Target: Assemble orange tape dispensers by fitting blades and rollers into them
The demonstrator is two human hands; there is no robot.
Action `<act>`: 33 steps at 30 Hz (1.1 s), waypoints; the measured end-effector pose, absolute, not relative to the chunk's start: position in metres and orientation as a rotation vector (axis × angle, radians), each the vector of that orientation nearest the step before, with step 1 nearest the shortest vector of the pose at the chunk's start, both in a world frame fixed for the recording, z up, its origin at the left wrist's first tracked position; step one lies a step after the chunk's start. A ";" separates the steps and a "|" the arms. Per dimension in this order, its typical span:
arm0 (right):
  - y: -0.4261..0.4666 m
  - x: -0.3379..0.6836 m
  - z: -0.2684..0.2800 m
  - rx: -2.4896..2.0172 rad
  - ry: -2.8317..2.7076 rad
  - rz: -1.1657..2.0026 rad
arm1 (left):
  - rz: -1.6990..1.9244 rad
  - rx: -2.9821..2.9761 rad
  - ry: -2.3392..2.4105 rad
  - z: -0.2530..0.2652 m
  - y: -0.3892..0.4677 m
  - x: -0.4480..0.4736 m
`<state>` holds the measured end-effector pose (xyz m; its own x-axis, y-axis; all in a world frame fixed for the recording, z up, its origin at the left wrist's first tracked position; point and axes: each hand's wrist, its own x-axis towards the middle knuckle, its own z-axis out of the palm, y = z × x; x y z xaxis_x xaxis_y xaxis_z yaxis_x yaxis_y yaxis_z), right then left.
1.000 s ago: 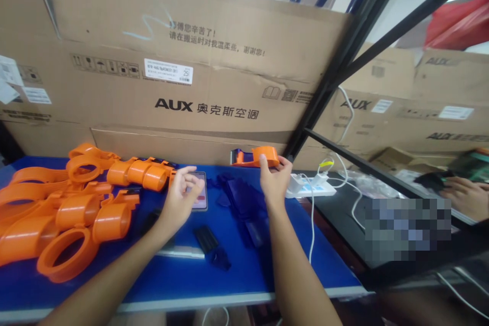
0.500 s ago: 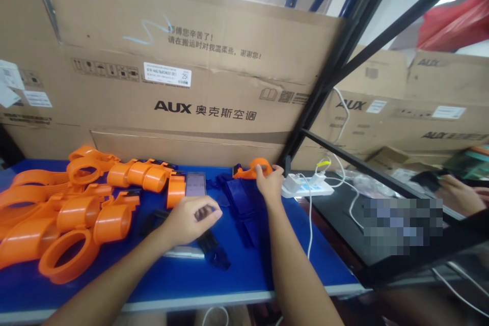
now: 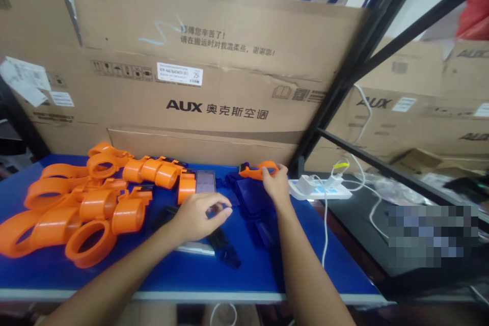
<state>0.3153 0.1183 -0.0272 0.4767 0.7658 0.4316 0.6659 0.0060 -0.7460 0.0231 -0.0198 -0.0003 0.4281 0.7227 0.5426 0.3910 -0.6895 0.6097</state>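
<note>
At the back right of the blue table surface (image 3: 160, 277), my right hand (image 3: 275, 183) has its fingers closed around an orange tape dispenser (image 3: 256, 172). That dispenser lies at the far end of dark blue folded plastic (image 3: 252, 209). My left hand (image 3: 204, 216) hovers nearer the middle, loosely curled, thumb and fingertips slightly apart, with nothing visible in it. Beneath it are a black part (image 3: 225, 249) and a pale flat piece (image 3: 196, 248), both partly hidden. Just behind it stand a phone (image 3: 206, 182) with a lit screen and another orange dispenser (image 3: 187, 187).
Several orange dispensers (image 3: 89, 254) are heaped on the left. A large cardboard box (image 3: 214, 86) walls off the back. On the right are a black rack post (image 3: 355, 76), a white power strip (image 3: 321, 191) with cables, and a dark neighbouring table (image 3: 355, 214).
The camera view has turned slightly left, so the scene shifts right. My right hand stays on the orange dispenser; the left stays curled. Another person's hand at the far right has left the view.
</note>
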 end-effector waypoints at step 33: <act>0.085 0.279 0.011 -1.355 -1.346 -0.174 | 1.329 2.159 2.290 0.080 0.045 -0.218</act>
<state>0.2787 0.0848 0.0112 0.3289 0.5792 0.7459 0.7497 0.3202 -0.5792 -0.2181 0.0450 0.0799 -0.1785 0.7258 0.6644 0.9370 -0.0806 0.3398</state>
